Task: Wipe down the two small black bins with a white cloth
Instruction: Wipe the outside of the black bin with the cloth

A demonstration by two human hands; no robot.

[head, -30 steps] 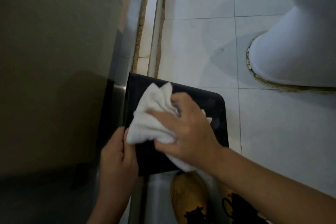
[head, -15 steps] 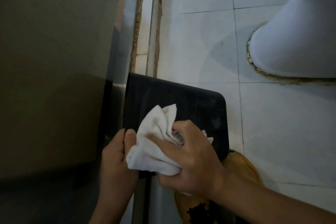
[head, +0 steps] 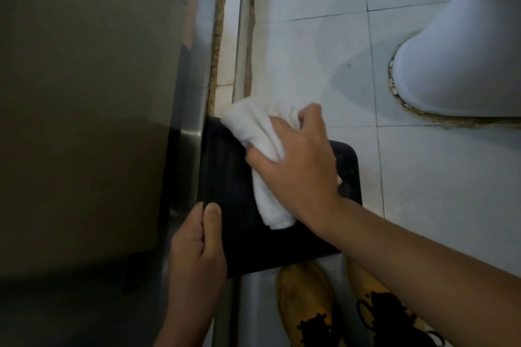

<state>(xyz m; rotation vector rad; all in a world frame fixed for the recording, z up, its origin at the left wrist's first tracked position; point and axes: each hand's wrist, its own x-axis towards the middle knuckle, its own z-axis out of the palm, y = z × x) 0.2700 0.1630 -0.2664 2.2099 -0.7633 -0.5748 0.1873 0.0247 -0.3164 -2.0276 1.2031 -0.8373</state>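
Observation:
One small black bin (head: 234, 186) stands on the tiled floor against a metal door frame, its flat dark top facing me. My left hand (head: 197, 251) grips the bin's near left corner. My right hand (head: 298, 169) presses a bunched white cloth (head: 259, 132) onto the top near the bin's far edge; part of the cloth hangs out below my palm. My right hand and forearm hide the bin's right middle. No second bin is in view.
A brown door panel and its steel frame (head: 194, 93) fill the left side. The base of a white toilet (head: 451, 70) sits at the upper right on white floor tiles (head: 310, 36). Yellow shoes (head: 304, 301) stand just below the bin.
My right hand has slid the cloth from the bin's near edge up to its far edge. My left hand stays on the near left corner.

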